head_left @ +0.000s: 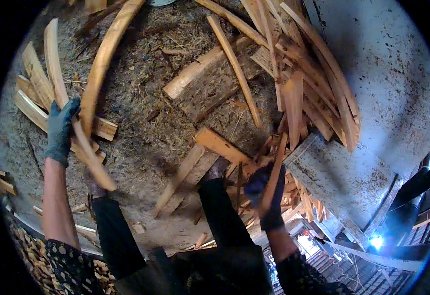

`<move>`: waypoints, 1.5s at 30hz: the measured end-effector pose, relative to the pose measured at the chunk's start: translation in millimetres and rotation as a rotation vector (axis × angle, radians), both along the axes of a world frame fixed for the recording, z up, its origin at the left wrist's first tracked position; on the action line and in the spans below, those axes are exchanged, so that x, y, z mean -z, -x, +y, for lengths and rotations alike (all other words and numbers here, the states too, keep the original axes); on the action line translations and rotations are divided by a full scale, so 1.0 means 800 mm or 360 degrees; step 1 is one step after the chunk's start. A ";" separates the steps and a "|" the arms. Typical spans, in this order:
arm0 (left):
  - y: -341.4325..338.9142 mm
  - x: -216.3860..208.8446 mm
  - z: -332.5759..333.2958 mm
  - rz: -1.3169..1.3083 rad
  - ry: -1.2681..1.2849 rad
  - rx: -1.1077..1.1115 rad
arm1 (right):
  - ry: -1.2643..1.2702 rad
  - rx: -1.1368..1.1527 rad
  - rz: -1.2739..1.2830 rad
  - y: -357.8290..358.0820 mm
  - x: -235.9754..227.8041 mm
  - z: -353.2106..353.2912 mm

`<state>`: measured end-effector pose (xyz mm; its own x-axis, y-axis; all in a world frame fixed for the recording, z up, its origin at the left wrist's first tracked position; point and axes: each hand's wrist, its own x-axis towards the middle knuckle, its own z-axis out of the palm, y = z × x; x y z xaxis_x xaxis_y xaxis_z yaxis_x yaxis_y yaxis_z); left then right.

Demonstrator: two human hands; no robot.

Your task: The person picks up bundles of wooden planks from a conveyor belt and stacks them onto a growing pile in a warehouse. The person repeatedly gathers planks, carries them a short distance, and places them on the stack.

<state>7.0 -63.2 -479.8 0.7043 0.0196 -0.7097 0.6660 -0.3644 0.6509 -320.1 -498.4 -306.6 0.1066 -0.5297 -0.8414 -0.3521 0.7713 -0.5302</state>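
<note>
Dark lap (220, 270); gloved hands (60, 129) holding slats (93, 158); woodpile (293, 96) beside metal panel (345, 179).

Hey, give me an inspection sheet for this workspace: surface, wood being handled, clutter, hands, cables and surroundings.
Surface: ground littered with chips and bark-like debris.
Wood being handled: a long wood strip at the left; a shorter strip at the right.
Clutter: tangled wood pile at the upper right; many small wood pieces at the lower left.
Hands: gloved left hand closed around the long wood strip; gloved right hand behind the shorter strip, grip unclear.
Cables: a thin curled line at the lower right, too small to identify.
Surroundings: pale, rust-flecked panel at the right; bright light at the lower right.
</note>
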 end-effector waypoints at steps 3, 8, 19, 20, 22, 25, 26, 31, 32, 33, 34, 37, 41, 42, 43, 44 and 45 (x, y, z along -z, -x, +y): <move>0.025 -0.030 -0.027 0.0035 0.0262 -0.0579 | -0.0949 0.0287 -0.0287 0.033 -0.065 0.104; 0.038 -0.052 0.021 0.0045 0.0623 -0.0648 | -0.1338 -0.0770 -0.0349 -0.155 -0.096 0.254; 0.009 -0.054 0.059 -0.0648 -0.0458 0.0602 | 0.0605 -0.1845 -0.0266 -0.115 0.117 0.234; 0.019 -0.063 0.030 -0.0691 -0.0516 0.0566 | 0.0864 -0.1970 0.0071 -0.090 0.140 0.181; 0.040 -0.071 -0.017 -0.0819 -0.0509 0.0566 | 0.0979 -0.1807 0.0342 -0.082 0.146 0.086; 0.092 -0.059 -0.109 -0.0891 -0.0148 0.0722 | 0.1132 -0.2525 0.0870 0.005 0.222 -0.040; 0.116 -0.050 -0.134 -0.0744 -0.0011 0.0755 | 0.0789 -0.2829 0.1025 -0.009 0.218 -0.052; 0.218 -0.049 -0.249 0.0666 0.0851 0.0000 | -0.0019 -0.2840 0.0590 -0.031 0.174 -0.087; 0.234 -0.068 -0.264 0.0763 0.0869 -0.0059 | -0.0003 -0.2782 0.0413 -0.005 0.161 -0.097; 0.264 -0.078 -0.274 0.0605 0.0858 0.0000 | 0.0015 -0.2725 0.0217 0.008 0.152 -0.102; 0.287 -0.084 -0.281 0.0448 0.0841 0.0051 | 0.0156 -0.2866 0.0075 -0.008 0.134 -0.093; 0.298 -0.120 -0.301 0.0203 0.1005 0.0680 | 0.0385 -0.3096 -0.0349 -0.123 0.045 -0.036; 0.285 -0.083 -0.319 0.0103 0.1058 0.0322 | 0.0827 -0.2524 -0.0625 -0.196 0.076 -0.018; 0.265 -0.072 -0.321 0.0285 0.1077 0.0026 | 0.1082 -0.2437 -0.0511 -0.194 0.098 -0.032; 0.246 -0.061 -0.323 0.0437 0.1077 -0.0299 | 0.1308 -0.2329 -0.0382 -0.190 0.123 -0.045; 0.223 -0.052 -0.323 0.0612 0.0969 -0.0471 | 0.1592 -0.2373 -0.0088 -0.184 0.131 -0.071; 0.210 -0.046 -0.322 0.0791 0.0868 -0.0624 | 0.1651 -0.2629 0.0416 -0.169 0.144 -0.089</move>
<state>-161.2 -320.5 -443.2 0.3205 -0.2385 -0.9167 0.9350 0.2349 0.2658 -184.5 -569.5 -421.7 0.8745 -0.2749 -0.3997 -0.4110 -0.8575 -0.3095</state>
